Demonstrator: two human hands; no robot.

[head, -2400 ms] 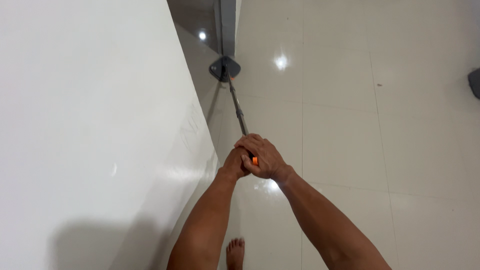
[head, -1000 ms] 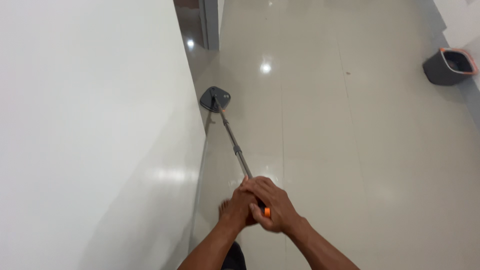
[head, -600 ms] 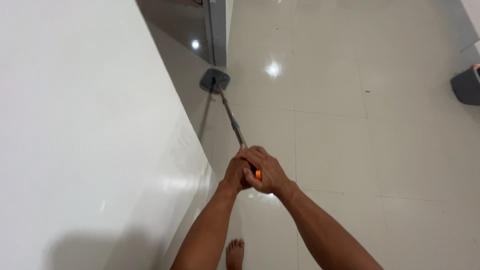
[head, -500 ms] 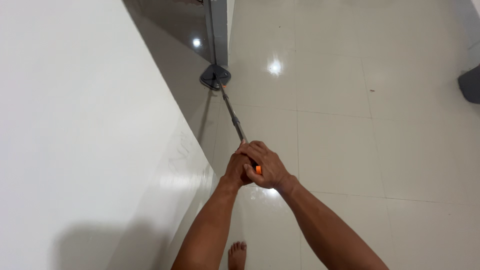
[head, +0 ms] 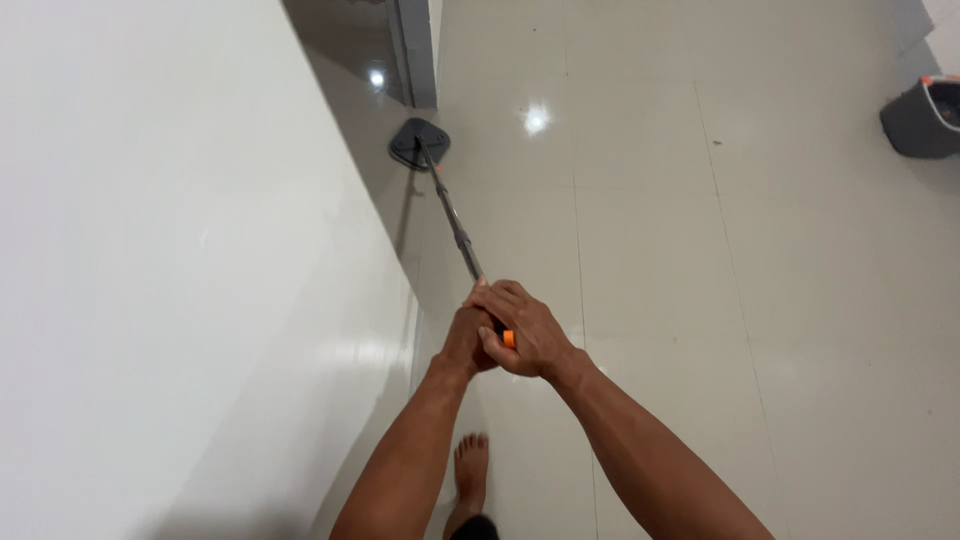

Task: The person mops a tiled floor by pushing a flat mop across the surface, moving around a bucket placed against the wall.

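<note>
Both my hands grip the top of a long mop handle (head: 455,230), a thin grey metal pole with an orange end. My left hand (head: 462,338) wraps the pole just below my right hand (head: 522,328), which covers the orange grip. The pole slants away to a dark grey, roughly triangular mop head (head: 417,143) lying flat on the glossy beige tile floor (head: 650,250), close to the foot of the white wall (head: 180,250) on my left. My bare foot (head: 468,468) shows below my arms.
A grey bucket with an orange rim (head: 922,116) stands at the far right by another wall. A grey door frame post (head: 415,50) rises just beyond the mop head. Ceiling lights glint off the tiles.
The mop head has gone back and forth along the wall: pulled toward me, pushed out to the door post, and now drawn slightly back. My grip stays the same. The bucket is back in view.
</note>
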